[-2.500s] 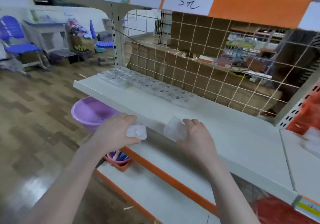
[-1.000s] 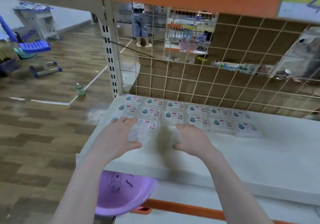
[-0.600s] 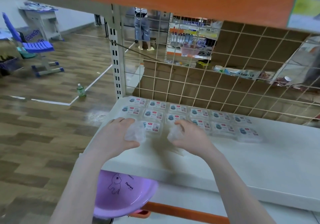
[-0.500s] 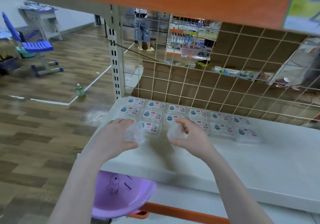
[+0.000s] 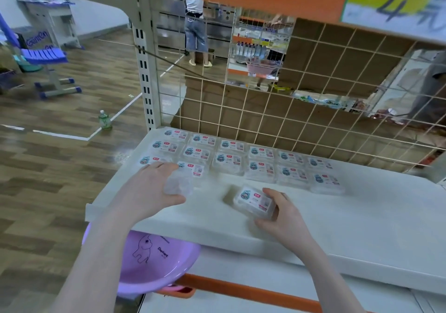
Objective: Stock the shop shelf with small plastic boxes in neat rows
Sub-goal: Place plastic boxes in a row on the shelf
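Clear plastic flashes at centre frame: the box in my right hand (image 5: 281, 212) has swung round since half a second ago, when it was bunched up in my fist with nothing readable on it. Now that labelled box (image 5: 254, 202) faces up, cartoon sticker showing, and it sits low on the white shelf (image 5: 362, 218), well below the rows and a little right of centre. I judge that means it is set for placing; what it needs is a slide up toward the open slot in the third row. My right fingers curl round its near and right edges, thumb along the lower side, wrist low over the shelf's front lip, forearm coming up from the lower right. Over at centre left, my left hand (image 5: 154, 189) has edged nearer the stock and grips a second clear box (image 5: 179, 183), fingers wrapped over its top, thumb tucked beneath, knuckles just touching the front row. The stocked boxes (image 5: 241, 160) run in tidy lines along the wire grid (image 5: 301, 124) at the back: two long rows, a third just begun at the left. Below the shelf, lower left, the purple basin (image 5: 154, 264) waits.
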A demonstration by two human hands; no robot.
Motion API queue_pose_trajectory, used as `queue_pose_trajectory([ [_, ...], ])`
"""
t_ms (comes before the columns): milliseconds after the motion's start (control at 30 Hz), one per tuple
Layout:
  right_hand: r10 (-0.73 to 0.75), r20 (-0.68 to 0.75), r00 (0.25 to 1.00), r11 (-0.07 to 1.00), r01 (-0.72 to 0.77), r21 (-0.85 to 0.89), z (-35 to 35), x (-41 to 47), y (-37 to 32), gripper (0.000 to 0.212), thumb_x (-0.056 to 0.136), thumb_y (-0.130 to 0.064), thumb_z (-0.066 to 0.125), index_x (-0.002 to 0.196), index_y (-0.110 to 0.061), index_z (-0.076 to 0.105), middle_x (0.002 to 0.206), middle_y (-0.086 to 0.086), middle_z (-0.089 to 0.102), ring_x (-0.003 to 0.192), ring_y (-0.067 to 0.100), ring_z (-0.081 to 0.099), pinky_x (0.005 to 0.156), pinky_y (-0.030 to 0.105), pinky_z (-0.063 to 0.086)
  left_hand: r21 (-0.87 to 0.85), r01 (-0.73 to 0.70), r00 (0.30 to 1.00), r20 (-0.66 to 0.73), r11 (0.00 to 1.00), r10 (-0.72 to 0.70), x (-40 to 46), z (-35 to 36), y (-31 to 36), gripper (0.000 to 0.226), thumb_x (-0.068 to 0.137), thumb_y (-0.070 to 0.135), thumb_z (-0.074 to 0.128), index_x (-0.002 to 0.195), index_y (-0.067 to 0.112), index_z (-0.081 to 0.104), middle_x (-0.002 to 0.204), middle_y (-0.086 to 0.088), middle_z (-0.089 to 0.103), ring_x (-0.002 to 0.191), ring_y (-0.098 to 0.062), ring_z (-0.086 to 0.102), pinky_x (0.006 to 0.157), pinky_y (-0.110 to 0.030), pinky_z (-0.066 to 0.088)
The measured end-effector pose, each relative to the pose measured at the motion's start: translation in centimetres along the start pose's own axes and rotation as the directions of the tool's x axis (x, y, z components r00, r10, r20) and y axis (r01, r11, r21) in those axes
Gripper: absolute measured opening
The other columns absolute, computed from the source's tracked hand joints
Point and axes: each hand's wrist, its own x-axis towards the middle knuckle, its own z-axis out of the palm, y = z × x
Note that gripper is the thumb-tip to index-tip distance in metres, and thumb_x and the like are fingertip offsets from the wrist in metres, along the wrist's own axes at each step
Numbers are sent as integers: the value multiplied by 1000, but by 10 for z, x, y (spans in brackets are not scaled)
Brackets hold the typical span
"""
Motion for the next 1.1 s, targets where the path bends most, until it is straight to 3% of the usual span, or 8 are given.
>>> queue_pose_trajectory([
  [167,-65,-1,998,980,63,-189,2,4,3,73,69,-20,76,135,-12,46,121,2,46,115,18,43,95,12,26,8,-13,1000,8,1000,13,-2,4,4,77,72,43,74,139,26,40,137,3,45,128,-17,37,102,-27,30],
  [333,-185,-13,983,909,166,-382,2,11,-5,57,72,-27,73,126,-18,58,113,4,54,107,24,46,95,25,33,19,-2,1000,-10,1000,2,-4,4,4,78,71,44,74,139,29,40,137,4,45,129,-17,37,99,-26,30],
  [600,-277,73,958,872,283,-400,15,43,-25,45,83,-26,65,127,-23,58,131,-1,54,123,18,44,102,19,24,35,3,1000,-2,999,-3,-6,2,4,78,72,43,74,140,26,39,138,3,45,128,-16,38,98,-23,29],
  [867,-323,27,946,870,308,-384,34,61,-36,39,81,-11,65,120,-17,63,122,4,60,115,25,51,93,22,28,48,-4,1000,11,999,4,-6,-1,6,76,74,44,72,140,28,37,136,4,44,127,-15,37,99,-26,32],
  [1100,-336,-5,942,871,309,-383,39,62,-37,42,81,-6,62,121,-14,62,123,4,59,115,26,52,96,29,36,59,-32,999,36,998,30,-4,0,5,77,75,44,70,142,28,35,139,6,41,129,-14,35,102,-26,32],
])
